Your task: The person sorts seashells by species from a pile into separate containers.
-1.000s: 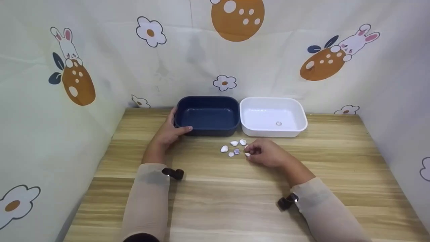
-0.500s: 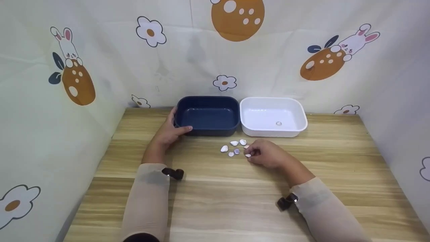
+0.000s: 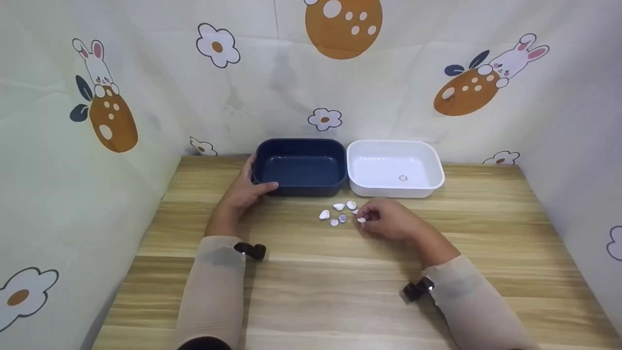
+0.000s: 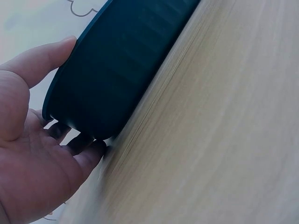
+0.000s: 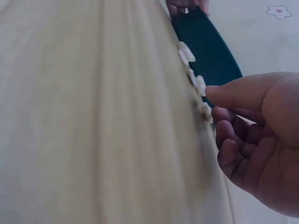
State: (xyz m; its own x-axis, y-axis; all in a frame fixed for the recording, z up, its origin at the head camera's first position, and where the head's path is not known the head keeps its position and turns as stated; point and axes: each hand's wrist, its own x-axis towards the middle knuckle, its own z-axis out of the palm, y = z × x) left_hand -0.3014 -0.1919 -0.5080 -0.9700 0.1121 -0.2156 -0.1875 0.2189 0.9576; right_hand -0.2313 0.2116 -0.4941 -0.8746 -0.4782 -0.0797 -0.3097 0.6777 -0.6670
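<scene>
A small white seashell (image 3: 361, 220) is pinched between the thumb and forefinger of my right hand (image 3: 391, 218), close over the tabletop. Beside those fingers lies a loose group of several shells, among them a white one (image 3: 324, 214) and a purplish one (image 3: 342, 218). My left hand (image 3: 243, 189) grips the left end of a dark blue tub (image 3: 301, 191). Its thumb lies on the front rim, and its fingers wrap the end wall in the left wrist view, where the tub's side (image 4: 107, 70) shows.
Right against the blue tub stands a white tub (image 3: 396, 192) with a small pale ring-like thing (image 3: 403, 178) on its floor. Both sit at the back of the wood-grain table (image 3: 311, 282). A patterned cloth (image 3: 272, 87) hangs behind and at both sides.
My right hand has lifted slightly, and the pinched shell has risen with it from its spot beside the group. The left hand stays on the blue tub.
</scene>
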